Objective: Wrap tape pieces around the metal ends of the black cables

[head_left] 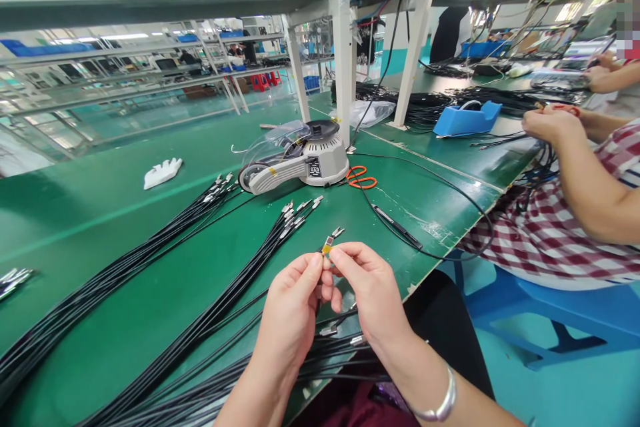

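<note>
My left hand (293, 310) and my right hand (367, 290) meet in front of me, both pinched on the metal connector end of a black cable (331, 242), which has a small yellow piece at the pinch. The cable's silver tips stick out above my fingers. More cable ends (330, 330) lie under my hands at the table's front edge. Two long bundles of black cables (210, 310) with silver tips stretch across the green table (100, 213) to the left.
An electric tape dispenser (295, 160) stands mid-table with orange scissors (361, 177) beside it. A white glove (163, 172) lies at left. A blue tape holder (467, 119) sits further back. A person in a checked shirt (565, 227) works on cables at right.
</note>
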A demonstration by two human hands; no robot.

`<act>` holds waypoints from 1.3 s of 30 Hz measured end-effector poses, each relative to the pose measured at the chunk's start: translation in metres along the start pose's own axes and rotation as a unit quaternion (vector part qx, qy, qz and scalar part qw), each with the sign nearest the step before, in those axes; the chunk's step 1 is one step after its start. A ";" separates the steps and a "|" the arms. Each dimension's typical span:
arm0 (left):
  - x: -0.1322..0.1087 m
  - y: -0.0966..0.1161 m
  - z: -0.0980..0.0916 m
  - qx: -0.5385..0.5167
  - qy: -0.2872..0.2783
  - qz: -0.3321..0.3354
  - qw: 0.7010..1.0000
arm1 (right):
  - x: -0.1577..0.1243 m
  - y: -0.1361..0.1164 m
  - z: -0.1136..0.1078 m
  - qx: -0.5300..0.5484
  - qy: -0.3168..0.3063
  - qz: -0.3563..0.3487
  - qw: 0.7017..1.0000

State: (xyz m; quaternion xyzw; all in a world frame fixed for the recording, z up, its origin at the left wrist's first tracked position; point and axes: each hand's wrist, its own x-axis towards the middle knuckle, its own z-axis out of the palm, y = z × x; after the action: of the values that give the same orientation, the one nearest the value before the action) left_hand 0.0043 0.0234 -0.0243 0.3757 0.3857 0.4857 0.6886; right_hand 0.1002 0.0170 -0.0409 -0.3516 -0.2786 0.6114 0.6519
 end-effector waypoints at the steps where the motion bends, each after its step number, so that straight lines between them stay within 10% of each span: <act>1: 0.000 0.001 0.000 -0.011 -0.008 -0.001 1.000 | 0.000 0.000 0.000 0.002 -0.009 0.003 1.000; 10: 0.001 0.007 -0.009 -0.045 -0.131 -0.058 0.989 | 0.003 -0.005 -0.016 -0.080 -0.045 -0.035 0.995; 26: -0.005 0.004 -0.015 -0.113 -0.332 -0.221 0.910 | 0.022 -0.027 -0.040 -0.151 -0.349 -0.140 0.914; 32: -0.007 0.009 0.000 0.218 -0.047 -0.004 0.975 | 0.029 -0.034 -0.059 -0.196 -0.194 -0.079 0.958; 35: -0.008 0.001 0.004 0.397 0.036 0.148 0.905 | 0.023 -0.043 -0.067 -0.216 -0.162 -0.044 0.962; 39: -0.008 -0.013 0.003 0.513 0.005 0.330 0.793 | 0.012 -0.050 -0.068 -0.249 -0.133 -0.026 0.959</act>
State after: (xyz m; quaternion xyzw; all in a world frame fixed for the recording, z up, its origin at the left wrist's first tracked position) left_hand 0.0102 0.0124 -0.0331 0.7759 0.4342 0.4160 0.1911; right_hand 0.1857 0.0208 -0.0424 -0.4105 -0.5153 0.5471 0.5164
